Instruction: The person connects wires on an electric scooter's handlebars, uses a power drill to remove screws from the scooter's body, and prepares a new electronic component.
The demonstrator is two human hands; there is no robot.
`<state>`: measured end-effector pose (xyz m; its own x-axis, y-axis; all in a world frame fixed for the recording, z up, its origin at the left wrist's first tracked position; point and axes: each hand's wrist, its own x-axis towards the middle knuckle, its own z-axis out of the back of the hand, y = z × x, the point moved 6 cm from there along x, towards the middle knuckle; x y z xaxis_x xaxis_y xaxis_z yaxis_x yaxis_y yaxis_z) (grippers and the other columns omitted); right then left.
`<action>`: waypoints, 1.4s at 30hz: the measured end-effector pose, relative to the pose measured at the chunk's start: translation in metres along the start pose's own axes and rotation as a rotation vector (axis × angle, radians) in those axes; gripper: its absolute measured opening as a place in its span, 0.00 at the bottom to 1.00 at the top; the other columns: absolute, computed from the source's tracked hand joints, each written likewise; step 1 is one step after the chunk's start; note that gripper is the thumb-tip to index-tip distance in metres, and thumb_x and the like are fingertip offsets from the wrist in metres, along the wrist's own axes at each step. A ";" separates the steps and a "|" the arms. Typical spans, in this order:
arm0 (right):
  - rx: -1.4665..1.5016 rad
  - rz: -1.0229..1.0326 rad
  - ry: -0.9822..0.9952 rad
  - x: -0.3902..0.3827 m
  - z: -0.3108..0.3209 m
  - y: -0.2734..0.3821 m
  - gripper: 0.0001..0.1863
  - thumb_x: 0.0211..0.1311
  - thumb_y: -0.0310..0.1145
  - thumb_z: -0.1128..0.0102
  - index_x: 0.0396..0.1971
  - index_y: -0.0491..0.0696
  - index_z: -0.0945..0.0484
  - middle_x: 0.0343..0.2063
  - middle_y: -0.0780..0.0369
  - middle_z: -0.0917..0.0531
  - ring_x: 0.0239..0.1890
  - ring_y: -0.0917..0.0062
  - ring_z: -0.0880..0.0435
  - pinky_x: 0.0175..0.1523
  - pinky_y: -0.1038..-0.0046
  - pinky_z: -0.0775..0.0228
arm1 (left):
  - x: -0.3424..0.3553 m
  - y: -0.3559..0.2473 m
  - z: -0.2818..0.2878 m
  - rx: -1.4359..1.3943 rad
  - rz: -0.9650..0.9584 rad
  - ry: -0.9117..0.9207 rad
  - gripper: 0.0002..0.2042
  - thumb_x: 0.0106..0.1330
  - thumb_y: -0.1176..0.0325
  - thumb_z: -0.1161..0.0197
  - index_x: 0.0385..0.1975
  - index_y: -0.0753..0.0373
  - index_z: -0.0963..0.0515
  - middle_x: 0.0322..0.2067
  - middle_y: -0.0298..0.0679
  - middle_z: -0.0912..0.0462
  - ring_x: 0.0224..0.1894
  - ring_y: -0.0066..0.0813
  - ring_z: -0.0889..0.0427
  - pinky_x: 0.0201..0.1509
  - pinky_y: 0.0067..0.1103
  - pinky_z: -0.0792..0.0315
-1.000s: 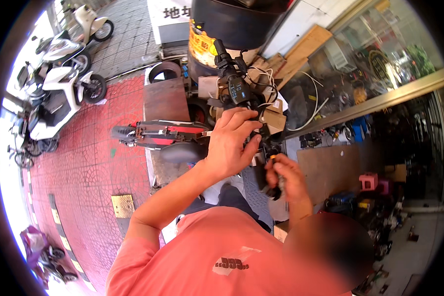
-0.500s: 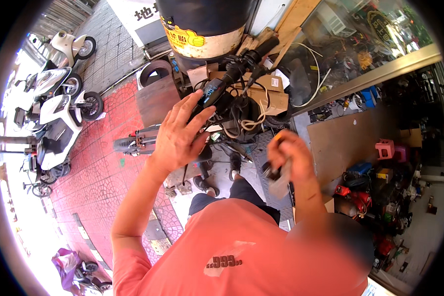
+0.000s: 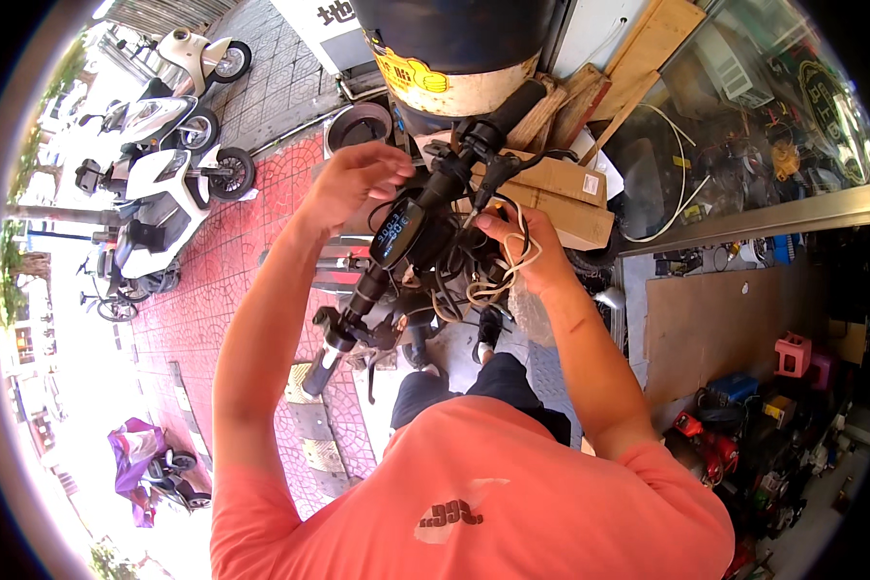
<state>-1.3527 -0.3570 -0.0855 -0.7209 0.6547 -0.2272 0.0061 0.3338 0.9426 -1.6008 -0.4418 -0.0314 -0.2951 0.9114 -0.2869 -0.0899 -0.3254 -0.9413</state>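
The handlebar [image 3: 446,182] of a scooter runs diagonally beneath me, with a lit display [image 3: 395,233], brake levers and a tangle of cables. My left hand [image 3: 356,179] is raised left of the bar and above the display, fingers loosely bent and apart, holding nothing visible. My right hand [image 3: 525,242] is closed right of the display, beside pale looped cables [image 3: 485,288]; what its fingers grip is hard to make out. Translucent plastic [image 3: 532,319] hangs below that hand.
A dark drum [image 3: 448,48], cardboard boxes [image 3: 561,213] and wooden boards [image 3: 648,48] crowd beyond the handlebar. White scooters [image 3: 174,222] line the left side. To the right are a glass panel [image 3: 744,126], pink stool [image 3: 793,356] and cluttered tools.
My left hand has lifted off the display area and moved up-left. My right hand has risen from beside the bar's lower right to the cables by the display.
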 end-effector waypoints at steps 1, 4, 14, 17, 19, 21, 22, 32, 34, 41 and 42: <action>-0.008 -0.016 -0.006 0.005 0.001 -0.002 0.10 0.65 0.40 0.29 0.36 0.49 0.15 0.22 0.75 0.24 0.18 0.91 0.37 0.23 0.81 0.55 | 0.013 0.010 -0.011 -0.123 0.110 0.089 0.11 0.74 0.70 0.40 0.49 0.66 0.17 0.47 0.40 0.13 0.46 0.26 0.15 0.52 0.22 0.22; 0.065 -0.100 0.011 0.025 0.000 -0.009 0.08 0.68 0.34 0.34 0.36 0.45 0.16 0.27 0.70 0.20 0.25 0.87 0.29 0.30 0.78 0.42 | 0.040 0.042 -0.052 -0.344 0.216 0.381 0.11 0.69 0.68 0.34 0.47 0.64 0.17 0.45 0.41 0.13 0.44 0.31 0.13 0.52 0.24 0.22; -0.264 -0.147 0.117 0.061 -0.014 -0.026 0.17 0.73 0.43 0.42 0.30 0.43 0.20 0.19 0.66 0.22 0.21 0.80 0.27 0.26 0.73 0.37 | 0.029 0.063 -0.064 -0.726 0.066 0.251 0.16 0.71 0.65 0.32 0.53 0.64 0.22 0.42 0.40 0.15 0.44 0.32 0.14 0.50 0.28 0.18; -0.046 -0.209 0.111 0.066 -0.031 -0.048 0.17 0.74 0.43 0.44 0.31 0.44 0.20 0.19 0.67 0.24 0.17 0.81 0.29 0.22 0.73 0.41 | 0.030 0.077 -0.065 -0.791 0.164 0.285 0.18 0.71 0.65 0.31 0.56 0.65 0.22 0.46 0.44 0.15 0.51 0.36 0.13 0.55 0.34 0.17; -0.038 -0.222 0.091 0.065 -0.030 -0.053 0.16 0.75 0.41 0.46 0.32 0.44 0.19 0.19 0.67 0.23 0.17 0.81 0.29 0.21 0.73 0.42 | 0.032 0.078 -0.065 -0.873 0.148 0.306 0.19 0.70 0.66 0.30 0.56 0.66 0.23 0.47 0.46 0.16 0.50 0.37 0.13 0.55 0.34 0.17; -0.059 -0.270 0.069 0.052 -0.036 -0.036 0.17 0.76 0.38 0.49 0.33 0.43 0.18 0.21 0.66 0.21 0.20 0.81 0.26 0.25 0.74 0.38 | 0.032 0.075 -0.069 -0.936 0.090 0.390 0.15 0.72 0.66 0.33 0.54 0.65 0.22 0.45 0.41 0.16 0.46 0.32 0.14 0.50 0.28 0.18; -0.035 -0.158 0.042 0.055 -0.037 -0.039 0.16 0.76 0.37 0.49 0.34 0.42 0.17 0.22 0.65 0.20 0.22 0.80 0.24 0.27 0.74 0.35 | 0.031 0.077 -0.068 -0.932 0.079 0.382 0.14 0.73 0.66 0.34 0.53 0.65 0.22 0.45 0.40 0.17 0.45 0.30 0.14 0.49 0.26 0.19; -0.465 0.282 0.100 -0.014 -0.044 -0.012 0.14 0.74 0.34 0.44 0.28 0.42 0.27 0.18 0.58 0.31 0.22 0.74 0.33 0.31 0.68 0.37 | 0.010 0.044 -0.043 -0.575 0.067 -0.074 0.13 0.78 0.63 0.47 0.40 0.65 0.17 0.24 0.35 0.16 0.24 0.27 0.16 0.28 0.23 0.21; -0.473 0.330 0.005 -0.028 -0.045 -0.014 0.14 0.74 0.35 0.42 0.29 0.43 0.27 0.18 0.61 0.31 0.22 0.75 0.34 0.30 0.69 0.38 | 0.019 0.056 -0.041 -0.282 -0.044 -0.176 0.13 0.78 0.64 0.47 0.40 0.64 0.18 0.25 0.35 0.16 0.23 0.23 0.18 0.27 0.20 0.24; -0.352 0.183 -0.222 -0.039 -0.002 0.003 0.11 0.74 0.36 0.37 0.40 0.42 0.17 0.29 0.64 0.18 0.34 0.81 0.21 0.41 0.75 0.29 | -0.013 0.075 -0.017 -0.432 0.091 -0.044 0.13 0.77 0.60 0.40 0.45 0.65 0.20 0.36 0.35 0.15 0.37 0.20 0.17 0.40 0.20 0.23; -0.242 0.168 -0.211 -0.039 0.006 -0.012 0.11 0.74 0.35 0.36 0.40 0.42 0.17 0.30 0.65 0.18 0.35 0.82 0.21 0.42 0.76 0.29 | -0.028 0.079 -0.001 -0.403 0.095 -0.140 0.12 0.77 0.61 0.40 0.45 0.65 0.20 0.38 0.36 0.14 0.39 0.22 0.16 0.43 0.20 0.22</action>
<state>-1.3199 -0.3824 -0.0891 -0.5647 0.8208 -0.0860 -0.0704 0.0559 0.9959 -1.5985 -0.4921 -0.0977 -0.4132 0.8298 -0.3750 0.3141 -0.2566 -0.9140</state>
